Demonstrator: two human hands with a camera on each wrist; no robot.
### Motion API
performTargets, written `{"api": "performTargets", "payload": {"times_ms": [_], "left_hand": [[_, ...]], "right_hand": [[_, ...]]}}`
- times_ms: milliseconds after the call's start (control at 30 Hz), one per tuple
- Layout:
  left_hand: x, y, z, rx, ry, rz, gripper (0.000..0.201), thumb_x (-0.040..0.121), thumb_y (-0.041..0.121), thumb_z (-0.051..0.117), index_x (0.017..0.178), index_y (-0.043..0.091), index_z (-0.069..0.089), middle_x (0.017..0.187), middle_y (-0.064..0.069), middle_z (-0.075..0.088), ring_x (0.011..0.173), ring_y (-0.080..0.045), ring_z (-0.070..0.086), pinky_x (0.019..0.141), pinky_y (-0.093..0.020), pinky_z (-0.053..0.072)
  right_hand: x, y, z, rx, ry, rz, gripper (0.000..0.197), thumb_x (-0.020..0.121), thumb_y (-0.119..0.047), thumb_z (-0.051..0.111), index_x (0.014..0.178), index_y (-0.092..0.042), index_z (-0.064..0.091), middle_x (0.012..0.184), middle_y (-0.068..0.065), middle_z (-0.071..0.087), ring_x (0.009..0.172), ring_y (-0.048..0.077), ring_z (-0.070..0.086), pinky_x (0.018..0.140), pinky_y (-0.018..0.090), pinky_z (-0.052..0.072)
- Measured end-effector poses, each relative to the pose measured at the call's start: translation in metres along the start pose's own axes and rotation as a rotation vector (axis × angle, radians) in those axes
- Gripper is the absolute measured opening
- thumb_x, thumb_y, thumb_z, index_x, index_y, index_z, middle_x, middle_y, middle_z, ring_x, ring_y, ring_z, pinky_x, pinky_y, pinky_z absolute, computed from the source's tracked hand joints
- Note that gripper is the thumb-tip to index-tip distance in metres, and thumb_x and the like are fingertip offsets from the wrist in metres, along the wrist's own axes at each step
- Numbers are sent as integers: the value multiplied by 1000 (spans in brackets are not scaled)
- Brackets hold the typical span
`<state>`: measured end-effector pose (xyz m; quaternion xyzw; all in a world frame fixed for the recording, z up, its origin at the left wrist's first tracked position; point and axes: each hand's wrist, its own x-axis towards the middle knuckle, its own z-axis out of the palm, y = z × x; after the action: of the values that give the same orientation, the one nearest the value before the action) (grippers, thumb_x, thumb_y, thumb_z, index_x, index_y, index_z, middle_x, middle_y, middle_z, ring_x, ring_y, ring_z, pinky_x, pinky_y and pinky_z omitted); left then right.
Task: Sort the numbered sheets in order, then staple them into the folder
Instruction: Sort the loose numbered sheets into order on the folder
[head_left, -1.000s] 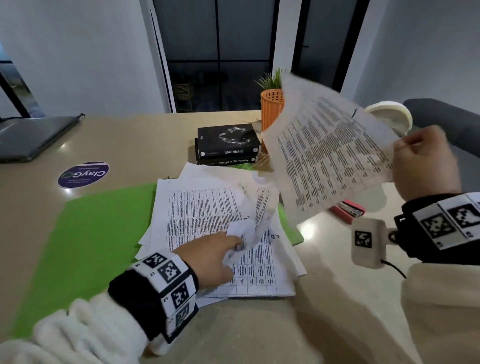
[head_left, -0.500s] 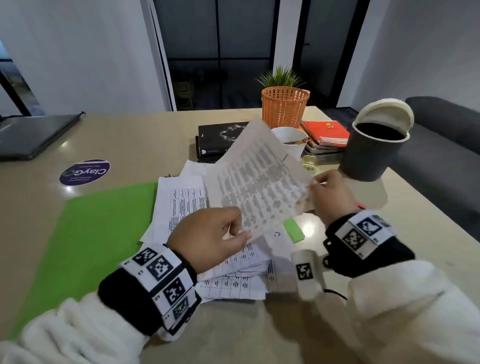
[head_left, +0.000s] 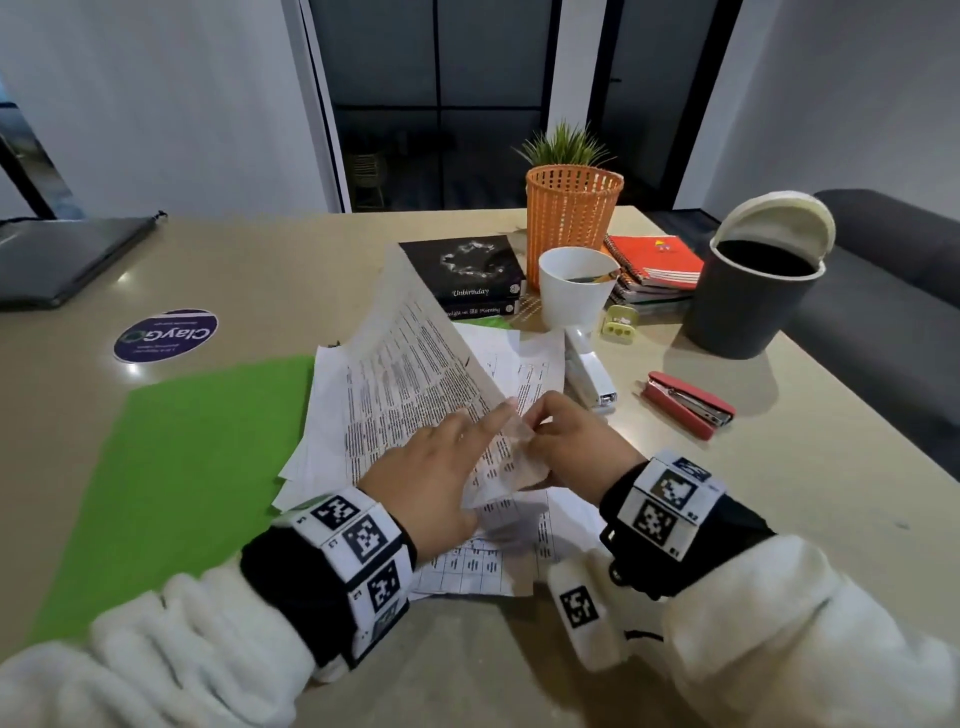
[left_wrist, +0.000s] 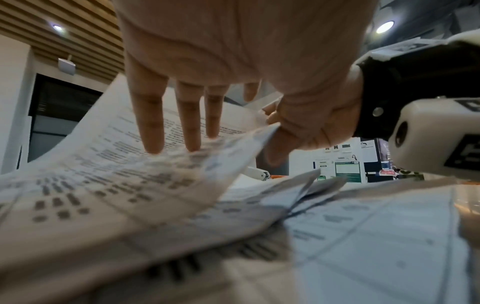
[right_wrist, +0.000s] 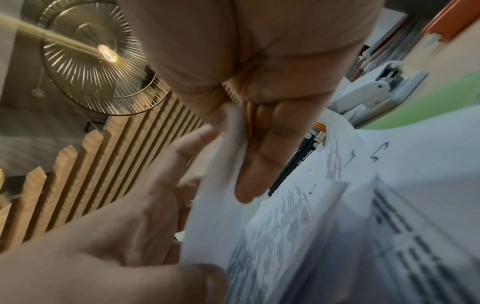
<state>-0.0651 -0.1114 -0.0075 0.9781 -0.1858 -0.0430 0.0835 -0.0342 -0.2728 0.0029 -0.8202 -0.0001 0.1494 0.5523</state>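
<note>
Hands on a raised sheet above the paper pile

Sheets meet both our hands at the middle of the desk (head_left: 779, 519). Our right hand (head_left: 574, 441) pinches the near corner of one printed sheet (head_left: 410, 364) between thumb and fingers, so that grip is closed on the paper; the right wrist view shows the white corner caught against the curled fingers (right_wrist: 262, 156). The sheet stands tilted, its far edge lifted toward 12 o'clock over the black books (head_left: 467, 270). Our left hand (head_left: 431, 478) lies against the sheet's printed face with fingers straight and spread, an open grip that touches without grasping; the left wrist view shows those fingers (left_wrist: 150, 123) laid flat on the text.

Beneath the hands lies the loose pile of sheets (head_left: 467, 566), fanned and unaligned, with handwritten numbers on some corners, too blurred for us to read with confidence. The pile overlaps the right side of the green folder (head_left: 197, 467), which lies flat and spreads toward 9 o'clock.

Toward 1 o'clock from the hands a white stapler (head_left: 589, 369) rests just beside the pile, and a red stapler (head_left: 685, 402) sits apart at 2 o'clock. Farther back stand a white cup (head_left: 574, 291), an orange basket (head_left: 571, 213) and a dark bin (head_left: 748, 301).
</note>
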Motion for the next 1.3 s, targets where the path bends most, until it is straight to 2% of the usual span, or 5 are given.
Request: {"api": "performTargets", "payload": {"times_ms": [267, 733, 933, 1133, 1300], "left_hand": [[-1, -14, -2, -74, -103, -147, 91, 86, -3, 42, 144, 38, -15, 136, -4, 46, 74, -15, 52, 63, -28, 43], [-7, -10, -10, -105, -192, -159, 110, 84, -7, 37, 106, 68, -41, 146, -5, 30, 55, -12, 50, 49, -23, 43], [-4, -12, -7, -110, -199, -178, 84, 91, 10, 35, 135, 52, -22, 65, 0, 52, 52, -12, 45, 50, -23, 38], [-5, -12, -3, 12, -172, -159, 30, 98, 31, 32, 122, 23, 48, 72, 7, 46, 67, -15, 44, 62, -24, 34], [-5, -12, -1, 17, -168, -164, 35, 99, 37, 27, 125, 22, 46, 74, 6, 49, 70, -17, 48, 65, -27, 39]], "right_hand": [[4, 28, -27, 61, 62, 135, 14, 92, -7, 53, 79, -13, 55, 79, 5, 58, 71, 17, 58, 68, 27, 52], [-9, 49, -49, -183, 2, 270, 11, 87, -10, 60, 79, -12, 69, 65, 3, 64, 57, 14, 57, 54, 19, 47], [-17, 45, -45, -180, -73, 293, 10, 85, -8, 63, 78, -10, 69, 62, 3, 66, 50, 8, 61, 47, 13, 46], [-15, 48, -40, -316, -62, 292, 10, 82, -16, 65, 73, -16, 69, 52, -6, 66, 46, 4, 56, 52, 15, 44], [-13, 43, -35, -328, -68, 290, 16, 86, -23, 66, 71, -17, 62, 44, -10, 60, 37, 0, 54, 43, 9, 41]]}}
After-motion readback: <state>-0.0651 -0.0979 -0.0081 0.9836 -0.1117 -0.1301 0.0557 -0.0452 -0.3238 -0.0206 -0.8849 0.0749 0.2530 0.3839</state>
